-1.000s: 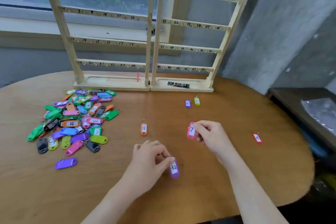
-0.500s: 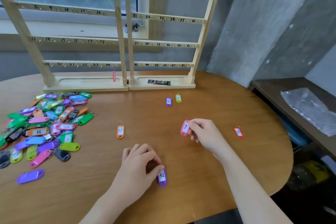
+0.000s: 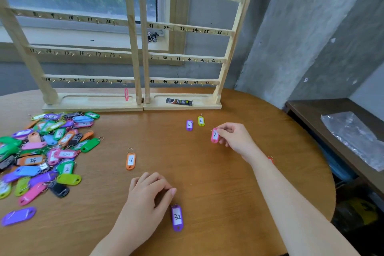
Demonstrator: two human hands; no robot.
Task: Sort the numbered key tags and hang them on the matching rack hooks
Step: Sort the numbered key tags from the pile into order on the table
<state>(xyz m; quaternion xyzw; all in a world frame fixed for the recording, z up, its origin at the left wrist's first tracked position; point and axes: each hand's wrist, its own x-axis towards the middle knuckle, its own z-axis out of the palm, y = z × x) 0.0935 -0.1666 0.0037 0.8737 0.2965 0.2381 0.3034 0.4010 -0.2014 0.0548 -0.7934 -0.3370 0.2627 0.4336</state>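
tags 5 (image 3: 189, 125), 6 (image 3: 201, 121), 7 (image 3: 214, 135): three

Left hand (image 3: 148, 194) low near the table's front edge, palm down, fingers curled, thumb and forefinger tips at the ring end of the purple tag 32 (image 3: 177, 218); whether actually gripping it cannot be told. Right hand (image 3: 234, 138) stretched further toward the table's far edge, forearm bare, fingertips pinching the pink tag 7 (image 3: 214, 135) by its top.

Bare table (image 3: 239, 193) mid & right; tag pile (image 3: 41, 151) blocks left, racks (image 3: 133, 48) wall off far side.
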